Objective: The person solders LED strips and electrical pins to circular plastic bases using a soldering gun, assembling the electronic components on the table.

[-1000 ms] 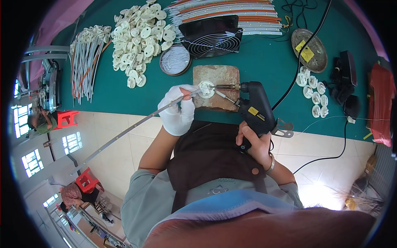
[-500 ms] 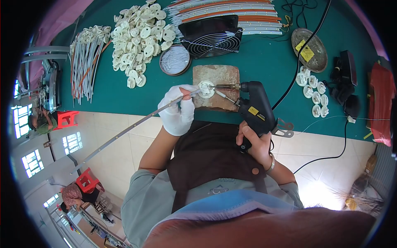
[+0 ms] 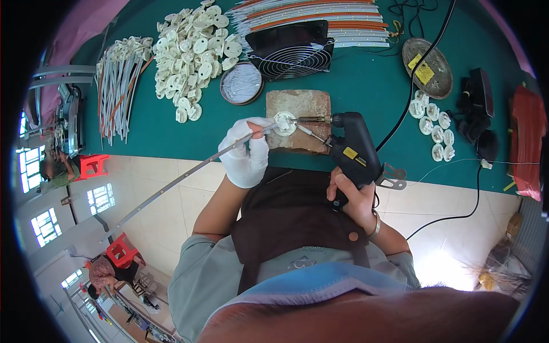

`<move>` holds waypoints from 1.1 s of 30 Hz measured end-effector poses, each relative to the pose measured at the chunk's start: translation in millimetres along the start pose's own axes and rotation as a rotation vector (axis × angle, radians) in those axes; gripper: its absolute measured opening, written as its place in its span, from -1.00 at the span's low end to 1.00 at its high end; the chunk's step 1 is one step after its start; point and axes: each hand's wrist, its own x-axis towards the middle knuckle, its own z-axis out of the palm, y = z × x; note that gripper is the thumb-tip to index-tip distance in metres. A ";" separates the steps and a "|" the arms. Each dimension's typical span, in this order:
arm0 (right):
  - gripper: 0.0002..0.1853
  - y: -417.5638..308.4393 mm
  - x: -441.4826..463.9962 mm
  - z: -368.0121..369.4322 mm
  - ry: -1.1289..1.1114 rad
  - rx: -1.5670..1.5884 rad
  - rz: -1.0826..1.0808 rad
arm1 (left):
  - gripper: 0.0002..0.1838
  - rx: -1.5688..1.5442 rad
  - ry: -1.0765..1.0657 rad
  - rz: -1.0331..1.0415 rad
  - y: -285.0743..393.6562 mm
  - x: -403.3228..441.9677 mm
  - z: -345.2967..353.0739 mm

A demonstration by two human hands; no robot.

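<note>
My left hand [image 3: 247,153], in a white glove with bare fingertips, pinches a long thin LED strip [image 3: 183,176] near its upper end. That end meets a round white cap [image 3: 285,123] lying on a worn brick [image 3: 298,103]. My right hand [image 3: 355,197] is wrapped round the grip of a black soldering gun [image 3: 357,150] with a yellow label. The gun's tip and a thin feed tube point left and reach the cap. The exact contact at the tip is too small to make out.
Behind the brick are a round tin of thin pins [image 3: 242,83], a black fan [image 3: 291,51], a heap of white caps [image 3: 197,51] and bundled strips [image 3: 120,86]. On the right are a metal dish [image 3: 437,77] and several white caps [image 3: 437,135]. Two people sit at the far left.
Both hands, the strip and the soldering gun hold almost the same positions. The seated person at the lower left has shifted slightly.
</note>
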 end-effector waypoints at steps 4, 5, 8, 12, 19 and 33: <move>-0.96 -0.8 -0.3 0.3 0.009 -0.002 0.015 | -0.84 -0.034 0.016 0.006 -1.8 -0.8 0.9; -0.96 -1.2 -0.2 0.4 0.008 -0.007 0.015 | -0.84 -0.027 0.016 0.004 -1.5 -0.6 0.7; -0.95 -1.6 0.0 0.3 0.004 -0.015 0.008 | -0.85 -0.014 0.015 -0.006 -0.2 -0.8 0.3; -0.95 -0.1 0.7 -0.4 -0.003 -0.012 -0.013 | -0.85 -0.012 0.012 -0.030 0.2 -1.9 -0.1; -0.93 -1.4 0.7 1.4 0.003 0.002 -0.012 | -0.87 -0.013 0.019 -0.016 -0.9 -1.8 0.5; -0.93 0.4 0.7 1.5 0.011 0.016 -0.015 | -0.88 -0.008 0.023 0.011 -1.1 -2.3 3.1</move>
